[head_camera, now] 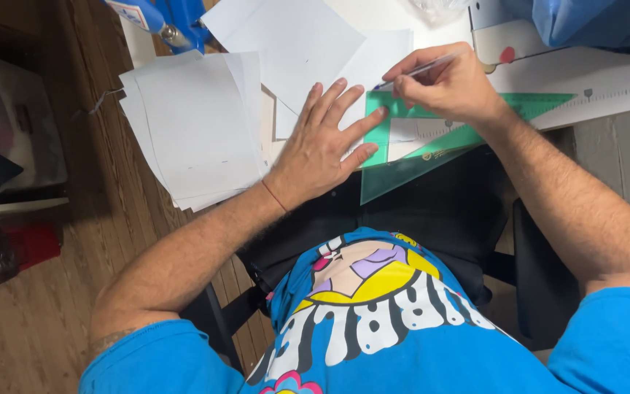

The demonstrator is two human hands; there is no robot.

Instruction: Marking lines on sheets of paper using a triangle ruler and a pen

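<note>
My left hand [324, 144] lies flat with fingers spread, pressing down on a green see-through triangle ruler [410, 162] and the white sheet [373, 69] under it. My right hand [448, 84] grips a thin pen [418, 71], its tip down at the ruler's upper left corner. The ruler's lower corner juts past the desk edge over my dark lap.
A stack of white paper [195, 128] lies left of my left hand. More loose sheets [286, 40] sit behind it. A long white ruler [607, 91] runs along the right. A blue tool [173, 22] is at the back left. Wooden floor [60, 306] lies to the left.
</note>
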